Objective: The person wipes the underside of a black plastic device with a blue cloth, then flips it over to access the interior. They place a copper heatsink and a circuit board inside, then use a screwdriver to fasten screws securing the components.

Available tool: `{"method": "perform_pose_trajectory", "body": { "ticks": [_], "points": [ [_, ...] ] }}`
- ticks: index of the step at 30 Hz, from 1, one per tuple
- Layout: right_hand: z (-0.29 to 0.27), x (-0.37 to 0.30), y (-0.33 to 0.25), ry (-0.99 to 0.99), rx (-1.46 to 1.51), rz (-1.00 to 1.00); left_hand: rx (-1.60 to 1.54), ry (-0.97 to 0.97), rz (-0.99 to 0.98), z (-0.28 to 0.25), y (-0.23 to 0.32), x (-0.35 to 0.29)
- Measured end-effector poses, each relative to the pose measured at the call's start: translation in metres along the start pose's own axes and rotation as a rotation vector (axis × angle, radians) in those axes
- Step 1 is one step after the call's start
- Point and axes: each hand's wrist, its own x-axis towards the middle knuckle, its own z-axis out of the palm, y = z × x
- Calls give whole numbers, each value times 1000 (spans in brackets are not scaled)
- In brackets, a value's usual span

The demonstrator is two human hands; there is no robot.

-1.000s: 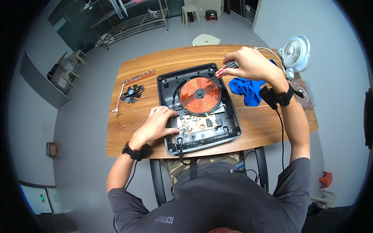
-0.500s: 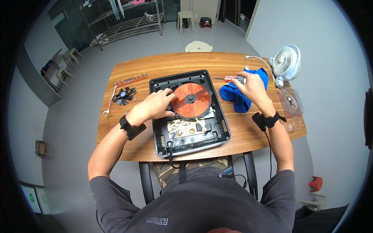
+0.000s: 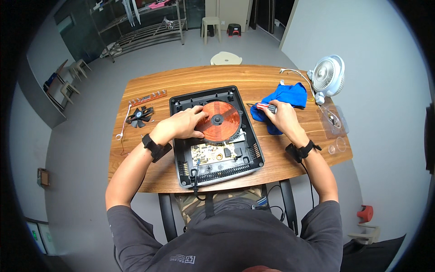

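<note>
A black induction cooker base lies without its top on the wooden table in front of me. Its round copper coil sits in the upper part, above a pale circuit board. My left hand grips the coil's left rim, thumb below and fingers above. To the right of the base, my right hand is closed on the dark handle end of a screwdriver. The screwdriver's red and white part shows, with the shaft pointing left over a blue cloth.
On the left lie a small black cooling fan and a strip circuit board with a wire. At the right stand a light-blue desk fan and a clear plastic box. A pale stool is beyond the table.
My right hand has brought the screwdriver lower and slightly left, toward the cooker base. The left hand stays at the coil's rim. The whole view has shifted a little.
</note>
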Motion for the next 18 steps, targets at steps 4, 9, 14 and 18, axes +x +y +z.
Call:
{"method": "perform_pose_trajectory", "body": {
  "ticks": [4, 9, 14, 18],
  "points": [
    [13, -8, 8, -182, -204, 57, 4, -28, -30, 1, -2, 0],
    [27, -18, 9, -361, -209, 46, 16, -18, -6, 5, -1, -1],
    [40, -18, 2, -413, -165, 81, 16, -21, -6, 7, -1, -4],
    [41, -12, 10, -434, -149, 131, -5, -35, -8, 11, -7, -5]
  ]
}}
